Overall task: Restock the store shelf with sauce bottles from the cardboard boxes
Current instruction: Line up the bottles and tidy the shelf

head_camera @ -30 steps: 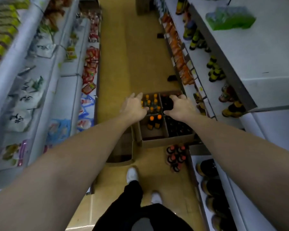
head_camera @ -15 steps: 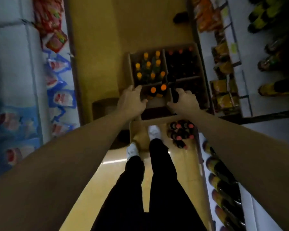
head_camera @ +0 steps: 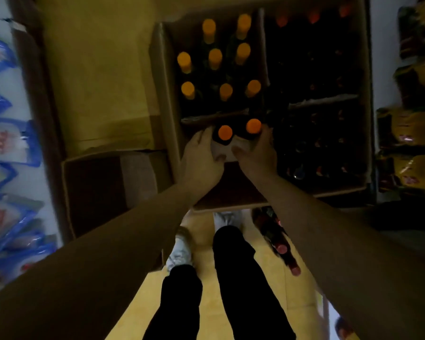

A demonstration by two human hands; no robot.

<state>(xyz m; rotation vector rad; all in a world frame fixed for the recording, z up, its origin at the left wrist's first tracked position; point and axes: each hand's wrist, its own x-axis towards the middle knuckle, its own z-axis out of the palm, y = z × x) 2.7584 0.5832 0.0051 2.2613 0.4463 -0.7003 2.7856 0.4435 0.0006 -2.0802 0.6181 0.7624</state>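
Inside the near-left compartment of the cardboard box (head_camera: 168, 94), directly under both grips, I record two orange-capped sauce bottles standing upright and touching side by side. The left grip (head_camera: 203, 157) is curled round the left bottle (head_camera: 225, 133) below its shoulder, with the thumb on the pale label. The right grip (head_camera: 255, 153) is wrapped the same way round the right bottle (head_camera: 253, 126), its fingers on the outer side. Each grip therefore holds one bottle, though the light is too dim for me to confirm how firmly. The relation that matters is the long axis. Both bottles point cap-up, straight out of the box, and the cardboard divider (head_camera: 214, 117) runs just beyond the grips, close against the bottles. In my judgement the lift should run along that axis until the bases clear the box wall, and only then swing sideways. The yellow-capped bottles (head_camera: 215, 57) stand beyond the divider, away from both grips. The dark compartments (head_camera: 317, 69) lie outboard of the right grip. The store shelf (head_camera: 407, 133) sits further out on that same side, so the right grip is nearer to it and should, I judge, place first.
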